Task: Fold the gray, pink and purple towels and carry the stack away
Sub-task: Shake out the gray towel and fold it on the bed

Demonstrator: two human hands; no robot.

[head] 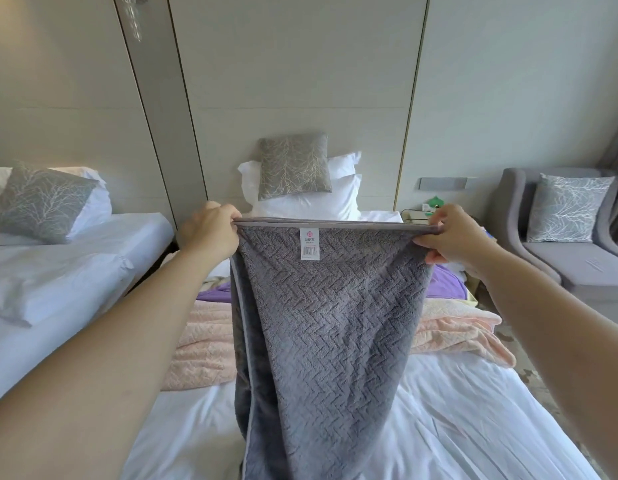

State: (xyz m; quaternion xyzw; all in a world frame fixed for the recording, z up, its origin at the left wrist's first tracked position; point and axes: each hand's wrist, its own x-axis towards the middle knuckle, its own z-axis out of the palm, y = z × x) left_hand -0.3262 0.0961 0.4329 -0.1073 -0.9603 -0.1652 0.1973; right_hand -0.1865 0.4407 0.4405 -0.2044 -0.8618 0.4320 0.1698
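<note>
- Above the middle of the white bed (474,427), the gray towel (321,323) hangs full length, its top hem stretched level between the two hands and its lower part falling toward the near edge of the view.
- The left hand (209,230) grips the towel's top left corner, its fingers curled tight over the hem with the knuckles turned to the camera.
- The right hand (453,233) pinches the top right corner: the thumb lies under the hem and the fingers fold over it from above.
- A white label (309,243) with a barcode hangs from the hem, about midway between the hands.
- The towel's left edge is doubled, so a pale border strip runs down that side.
- The pink towel (203,341) lies rumpled across the bed behind the gray one, showing on both sides of it; its right end reaches the bed's right edge.
- The purple towel (442,282) lies just beyond the pink one, farther up the bed, seen as patches on either side of the gray towel.
- At the far end of the bed, white pillows (342,199) lean against the wall panel with a gray patterned cushion (293,166) propped in front of them.
- To the left stands a second bed (58,271) with white linen.
- To the right stands a gray armchair (577,265) with a patterned cushion (567,207) on its seat.
</note>
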